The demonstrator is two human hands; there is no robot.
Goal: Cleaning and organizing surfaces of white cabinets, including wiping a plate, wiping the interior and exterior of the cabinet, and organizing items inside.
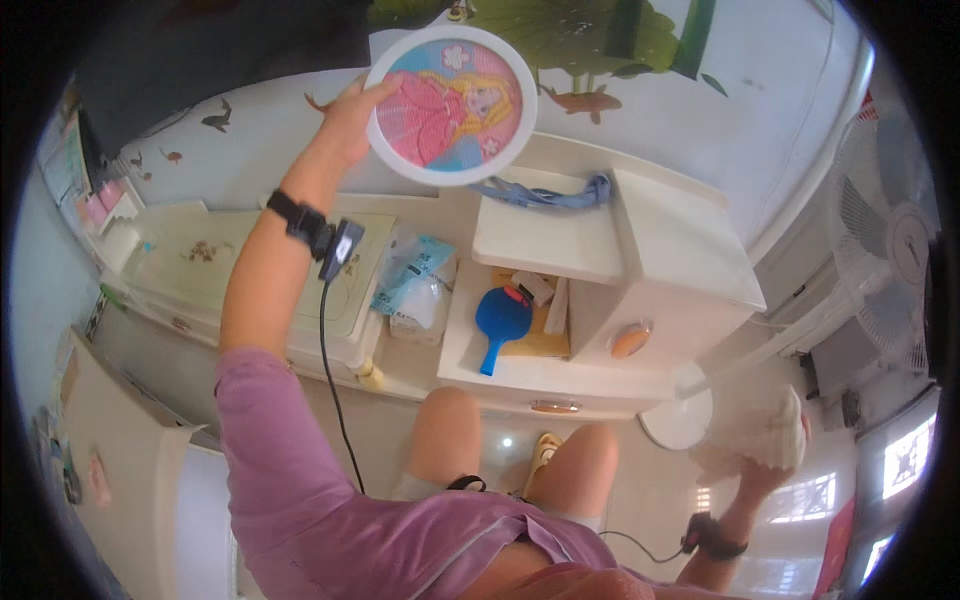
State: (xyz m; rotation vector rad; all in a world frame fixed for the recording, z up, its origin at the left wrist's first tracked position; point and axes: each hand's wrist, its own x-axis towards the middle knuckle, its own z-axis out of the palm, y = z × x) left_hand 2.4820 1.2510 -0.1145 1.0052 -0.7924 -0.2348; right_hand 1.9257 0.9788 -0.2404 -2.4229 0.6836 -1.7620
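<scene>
Raised at the top middle, my left hand (351,124) grips the left rim of a round white-framed picture (450,112). The picture shows a yellow-haired girl in a pink dress, facing the camera, in front of the wall. Far to the right and low, my right hand (766,471) holds a white cloth (786,435), blurred at its edges. Both wrists wear black straps with cabled devices. Below the picture, a folded blue fabric strap (547,192) lies on the upper shelf of a white cabinet (667,247).
In the cabinet's open compartment lie a blue paddle (502,319) and a brown envelope (551,346). A cotton-towel bag (416,281) sits left of them. At right stands a floor fan (892,232) with a round base (679,412). A black screen (247,52) hangs upper left.
</scene>
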